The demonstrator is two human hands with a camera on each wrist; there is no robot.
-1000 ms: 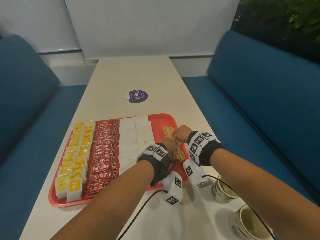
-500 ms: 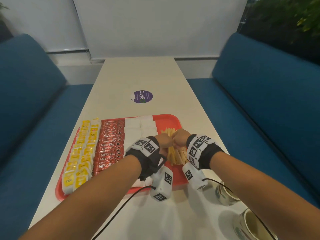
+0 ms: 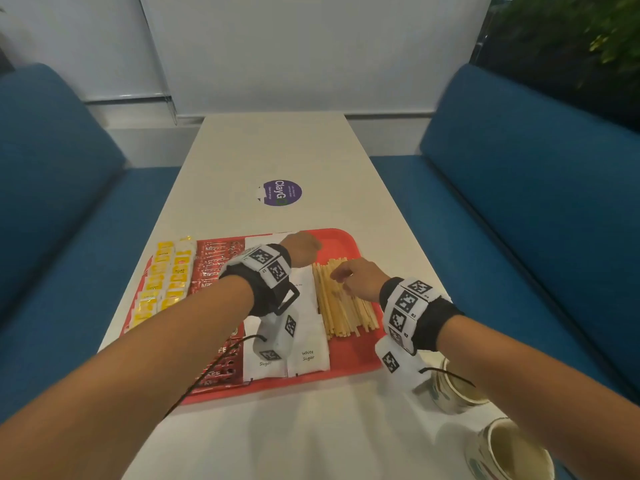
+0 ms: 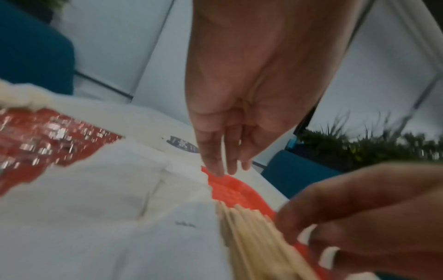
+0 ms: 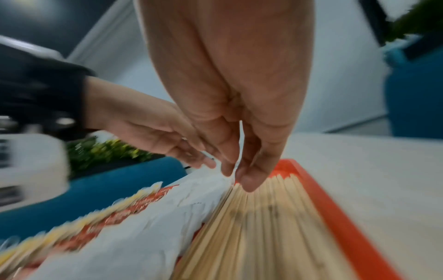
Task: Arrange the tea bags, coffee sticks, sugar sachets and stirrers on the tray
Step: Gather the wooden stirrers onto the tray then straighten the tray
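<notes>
Soft, even indoor light from overhead — the long pale tabletop shows faint shadows and no glare. The head view bends outward at its edges. Both wrist views are dim and motion-blurred — the shiny red coffee stick packets smear into glints.

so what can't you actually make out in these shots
- Coffee sticks: head view, the left forearm covers most of the near rows.
- Near sugar sachets: head view, the left wrist camera hides part of them.
- Cups: head view, the nearest is cut by the bottom edge.
- Tea bags: right wrist view, blurred, print unreadable.
- Left hand: head view, fingers hidden behind it.
</notes>
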